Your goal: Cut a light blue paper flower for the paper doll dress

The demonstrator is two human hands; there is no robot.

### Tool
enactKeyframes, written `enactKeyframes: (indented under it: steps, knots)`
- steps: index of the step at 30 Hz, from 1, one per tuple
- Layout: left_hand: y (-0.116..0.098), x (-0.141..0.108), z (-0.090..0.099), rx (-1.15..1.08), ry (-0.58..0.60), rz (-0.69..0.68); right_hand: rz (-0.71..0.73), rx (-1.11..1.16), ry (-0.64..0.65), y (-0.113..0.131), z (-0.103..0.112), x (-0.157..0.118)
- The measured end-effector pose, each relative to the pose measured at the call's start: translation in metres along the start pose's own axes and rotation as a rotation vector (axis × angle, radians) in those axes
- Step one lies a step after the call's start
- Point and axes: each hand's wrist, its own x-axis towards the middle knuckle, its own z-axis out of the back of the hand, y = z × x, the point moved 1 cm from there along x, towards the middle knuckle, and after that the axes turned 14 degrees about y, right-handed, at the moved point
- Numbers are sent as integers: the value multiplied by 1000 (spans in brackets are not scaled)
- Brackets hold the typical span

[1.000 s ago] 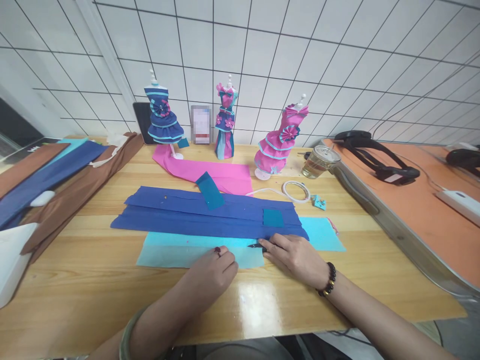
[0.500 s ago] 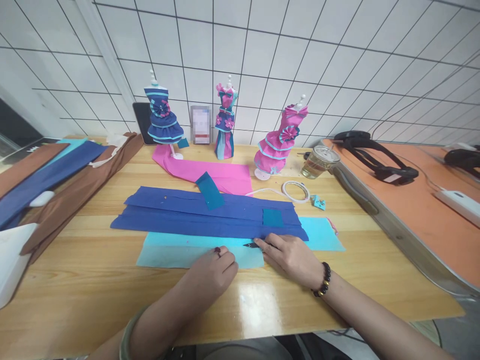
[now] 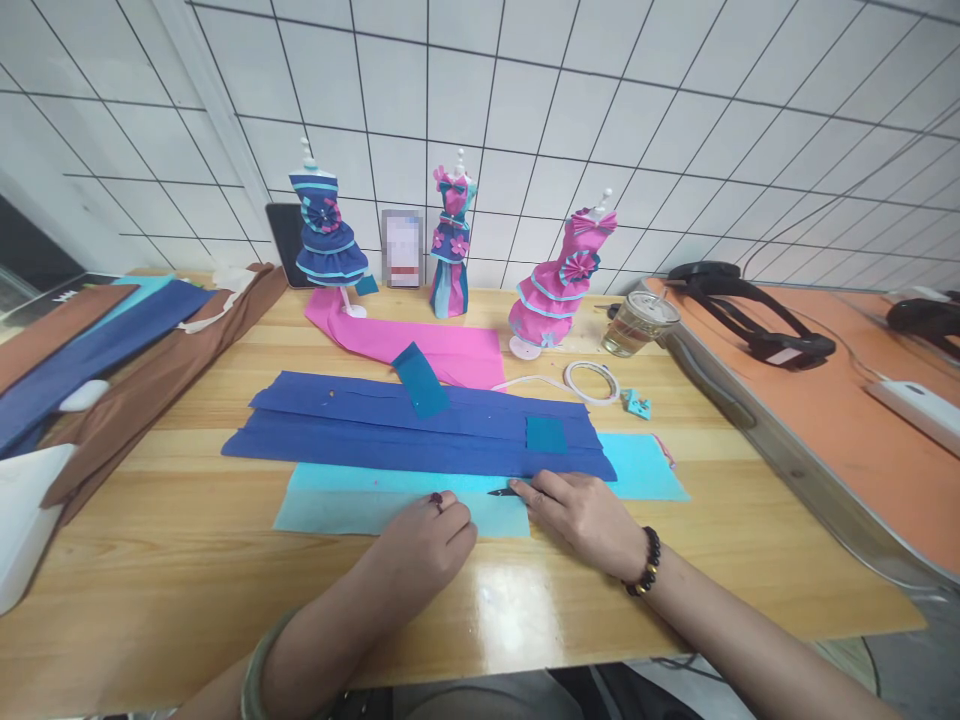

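Note:
Over the near edge of a light blue crepe paper sheet [image 3: 337,510] rests my left hand [image 3: 435,540], closed, its fingertips tucked underneath and hidden. My right hand [image 3: 574,515] lies at the right of the sheet, thumb and fingers closed around a small dark pointed tool [image 3: 501,492]. The tool's tip points left over the light blue paper, and its rest is covered by the hand. Just beyond both hands lies a folded dark blue strip [image 3: 420,455], overlapping the light blue sheet. Two teal pieces, a tilted one [image 3: 421,383] and a squarer one [image 3: 546,435], sit on it.
Behind stand three small dress forms: blue [image 3: 326,235], mixed [image 3: 451,240] and pink [image 3: 559,280]. Pink paper [image 3: 450,345], a tape roll [image 3: 592,382], a turquoise clip [image 3: 637,404] and a lidded cup [image 3: 639,322] lie nearer. Brown strips [image 3: 165,370] cover the left; a headset [image 3: 757,320] sits right.
Almost nothing differs. Both hands stay in place, with the right hand and the pointed tool shifted only very slightly.

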Motion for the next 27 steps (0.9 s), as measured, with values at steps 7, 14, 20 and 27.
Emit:
enactKeyframes:
  steps: [7,14,20,27]
  knots:
    - [0,-1,-1,24,7,10,-3,6,-10,-1,3,1]
    - [0,-2,-3,25,24,2,10,-21,2,-1,3,6]
    - [-1,-1,-1,19,33,7,15,-8,17,3,6,9]
    - [-1,-2,-1,23,12,6,7,-10,31,4,7,8]
